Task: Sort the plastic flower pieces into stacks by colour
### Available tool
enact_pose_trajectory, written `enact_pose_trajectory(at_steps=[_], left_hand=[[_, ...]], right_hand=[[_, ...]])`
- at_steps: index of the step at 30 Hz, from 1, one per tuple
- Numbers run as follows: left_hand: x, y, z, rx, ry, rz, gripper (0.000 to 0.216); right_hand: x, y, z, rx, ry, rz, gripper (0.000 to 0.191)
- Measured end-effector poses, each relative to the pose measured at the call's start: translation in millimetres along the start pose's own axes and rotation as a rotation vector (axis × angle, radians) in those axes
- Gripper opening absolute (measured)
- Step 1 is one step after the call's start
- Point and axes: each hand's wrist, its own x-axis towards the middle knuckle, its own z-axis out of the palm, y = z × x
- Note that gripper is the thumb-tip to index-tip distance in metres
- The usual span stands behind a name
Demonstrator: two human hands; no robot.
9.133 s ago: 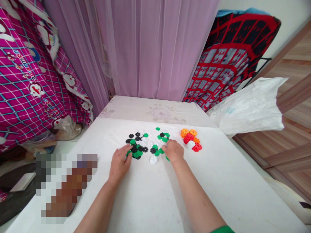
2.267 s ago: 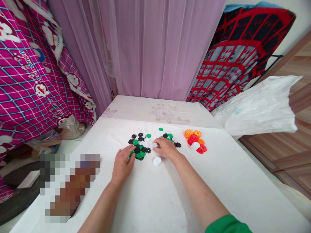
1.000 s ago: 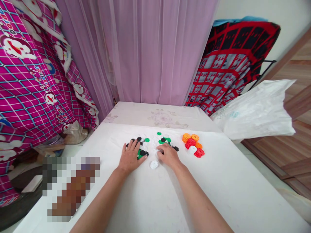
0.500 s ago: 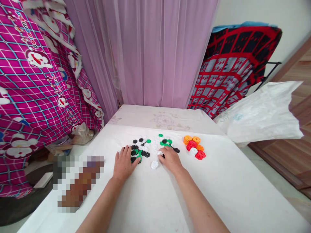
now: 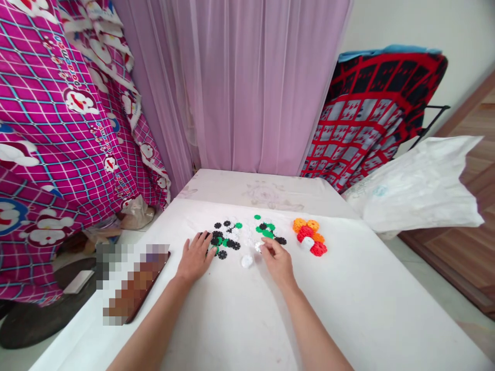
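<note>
My left hand lies flat with fingers spread, its fingertips on the black and green notched plastic discs at the left of the pile. In my right hand a white notched disc is pinched between thumb and fingers. Just below it, a small stack of white discs stands on the white tablecloth. Loose white discs lie in the middle, hard to tell from the cloth. Beyond my right hand are more green discs and a black disc.
Orange stacks, red stacks and one white stack stand clustered to the right. A dark flat object, mostly blurred out, lies at the table's left. A white plastic bag is by the right edge, a purple curtain behind.
My right hand has lifted slightly and drawn back from the pile, with a white disc now showing in its pinch. My left hand has shifted a little left. The view has tilted slightly.
</note>
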Motion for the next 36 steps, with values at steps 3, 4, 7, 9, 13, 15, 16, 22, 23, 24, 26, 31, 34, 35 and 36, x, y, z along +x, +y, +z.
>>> enact_pose_trajectory(at_steps=[3,4,7,9,13,15,16,22,23,24,26,31,34,35,36], left_hand=[[-1,-1,2,-0.025,0.031,-0.010,0.053],[-1,-2,2,-0.034,0.038,-0.015,0.053],[-1,-3,2,-0.046,0.041,-0.020,0.054],[-1,-4,2,-0.046,0.039,-0.019,0.054],[-1,-5,2,-0.061,0.042,-0.022,0.052],[-1,-5,3,-0.071,0.049,-0.023,0.051],[-2,-5,3,-0.074,0.052,-0.023,0.050],[-2,-5,1,-0.076,0.052,-0.015,0.051],[-2,-5,1,-0.077,0.050,-0.013,0.052],[-2,-5,1,-0.077,0.048,-0.012,0.052],[-2,-5,0,-0.080,0.045,-0.013,0.052],[-2,-6,-1,-0.089,0.043,0.001,0.051],[-2,-6,0,-0.094,0.051,0.002,0.050],[-2,-7,0,-0.094,0.056,0.001,0.050],[-2,-7,1,-0.095,0.061,0.003,0.050]], right_hand=[[-5,-8,-2,0.243,-0.066,0.224,0.027],[-6,-12,-3,0.299,-0.095,0.290,0.028],[-10,-26,-5,0.442,-0.173,0.436,0.033],[-11,-33,-5,0.490,-0.192,0.479,0.035],[-13,-38,-1,0.485,-0.226,0.482,0.033],[-13,-36,2,0.455,-0.243,0.459,0.031],[-13,-34,3,0.437,-0.242,0.452,0.031],[-12,-19,0,0.268,-0.148,0.432,0.036],[-12,-16,-1,0.230,-0.149,0.406,0.036],[-12,-13,-2,0.198,-0.156,0.371,0.036],[-14,-8,-2,0.155,-0.184,0.288,0.036],[-17,-4,-6,-0.087,-0.179,0.113,0.029],[-21,-7,-15,-0.273,-0.306,0.028,0.038],[-22,-9,-17,-0.319,-0.362,0.010,0.043],[-23,-12,-19,-0.357,-0.407,-0.003,0.047]])
